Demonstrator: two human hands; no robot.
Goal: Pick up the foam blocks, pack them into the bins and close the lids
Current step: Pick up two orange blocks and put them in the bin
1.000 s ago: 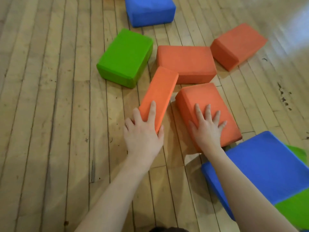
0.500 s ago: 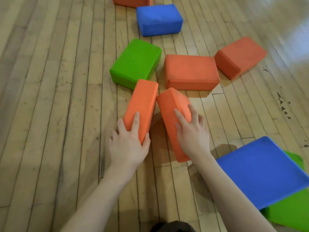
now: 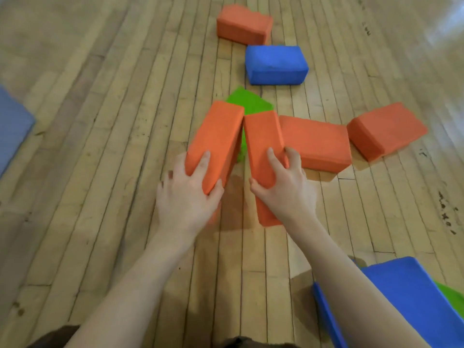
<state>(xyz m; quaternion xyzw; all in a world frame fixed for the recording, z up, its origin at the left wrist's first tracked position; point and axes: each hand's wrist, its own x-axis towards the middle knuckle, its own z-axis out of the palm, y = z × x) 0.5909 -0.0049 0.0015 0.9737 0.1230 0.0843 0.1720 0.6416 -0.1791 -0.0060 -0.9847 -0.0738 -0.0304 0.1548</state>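
Pale wooden floorboards [image 3: 100,146] run away from me, scuffed dark at three o'clock. From my head view, my left hand [image 3: 185,197] grips the near end of an orange rectangular foam block [image 3: 216,136], fingers curled over its top and thumb on its right side. My right hand [image 3: 283,189] grips a second orange foam block [image 3: 261,144] the same way, thumb on its left side. Both blocks are tilted up on edge and their far ends touch, forming a narrow wedge. Behind them, at twelve o'clock, a green foam block [image 3: 248,104] peeks out. Just beside my right fingers lies a flat orange foam block [image 3: 316,139], and a tilted orange foam block [image 3: 386,129] rests at two o'clock. Farther off at twelve o'clock sit a blue foam block [image 3: 276,64] and another orange foam block [image 3: 243,23]. At five o'clock a large blue foam block [image 3: 411,302] overlaps a green one [image 3: 452,297]. A blue slab [image 3: 12,126] shows at nine o'clock.
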